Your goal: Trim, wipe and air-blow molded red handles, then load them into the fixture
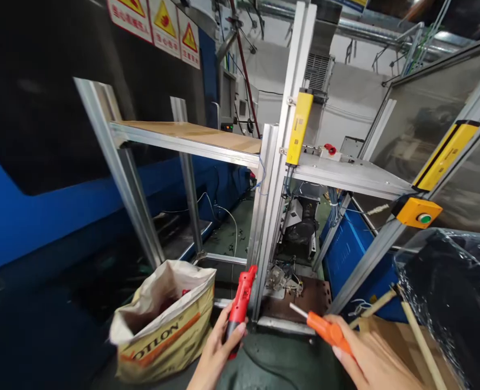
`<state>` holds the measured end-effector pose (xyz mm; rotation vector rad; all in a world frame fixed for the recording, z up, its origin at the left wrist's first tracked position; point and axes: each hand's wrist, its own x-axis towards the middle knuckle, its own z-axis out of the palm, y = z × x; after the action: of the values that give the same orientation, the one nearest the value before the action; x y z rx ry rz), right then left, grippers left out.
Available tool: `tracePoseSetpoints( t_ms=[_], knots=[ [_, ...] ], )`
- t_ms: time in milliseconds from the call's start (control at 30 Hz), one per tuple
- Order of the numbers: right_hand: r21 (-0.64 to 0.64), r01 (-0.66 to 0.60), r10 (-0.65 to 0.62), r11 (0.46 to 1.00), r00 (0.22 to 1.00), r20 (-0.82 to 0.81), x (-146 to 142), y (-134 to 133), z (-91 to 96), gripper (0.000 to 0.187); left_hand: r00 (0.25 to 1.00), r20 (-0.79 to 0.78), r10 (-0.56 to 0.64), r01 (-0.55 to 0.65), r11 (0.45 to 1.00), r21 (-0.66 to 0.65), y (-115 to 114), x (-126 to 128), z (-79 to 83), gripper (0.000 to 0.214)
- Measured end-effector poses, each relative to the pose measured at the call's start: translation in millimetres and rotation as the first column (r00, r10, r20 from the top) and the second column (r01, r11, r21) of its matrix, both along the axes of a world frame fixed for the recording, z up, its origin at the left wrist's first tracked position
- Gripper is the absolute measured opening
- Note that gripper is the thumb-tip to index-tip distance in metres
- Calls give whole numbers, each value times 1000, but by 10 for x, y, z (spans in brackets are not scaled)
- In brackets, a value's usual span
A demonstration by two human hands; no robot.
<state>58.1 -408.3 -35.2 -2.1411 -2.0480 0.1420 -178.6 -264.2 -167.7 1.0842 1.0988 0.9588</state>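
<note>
My left hand [217,346] is closed around the lower part of a red and black plastic housing [242,300]. The piece is long and narrow, with small holes along it, and stands nearly upright. To its right, my right hand [365,357] grips an orange-handled tool [327,329]. A short, thin metal tip sticks out of that tool and points up and left, apart from the housing. The exact kind of tool cannot be made out. Left of my left hand is an open sack [170,330] with some dark red contents inside.
An aluminium frame post [266,216] rises just beyond my hands. A brown shelf [191,132] and a metal worktop [349,170] sit at mid height. On the right are a green button box [420,212], a blue crate [347,254] and a black plastic-wrapped bundle [454,292].
</note>
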Motion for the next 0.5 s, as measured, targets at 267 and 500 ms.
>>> tracePoseSetpoints(
  t_ms=[267,500],
  knots=[
    [-264,-21,59,964,989,137,-70,88,107,43,981,-193,5,38,975,219,37,4,-131,55],
    [-236,-83,116,968,985,127,-202,220,186,38,912,-394,112,18,950,312,-109,-60,-163,40]
  ],
)
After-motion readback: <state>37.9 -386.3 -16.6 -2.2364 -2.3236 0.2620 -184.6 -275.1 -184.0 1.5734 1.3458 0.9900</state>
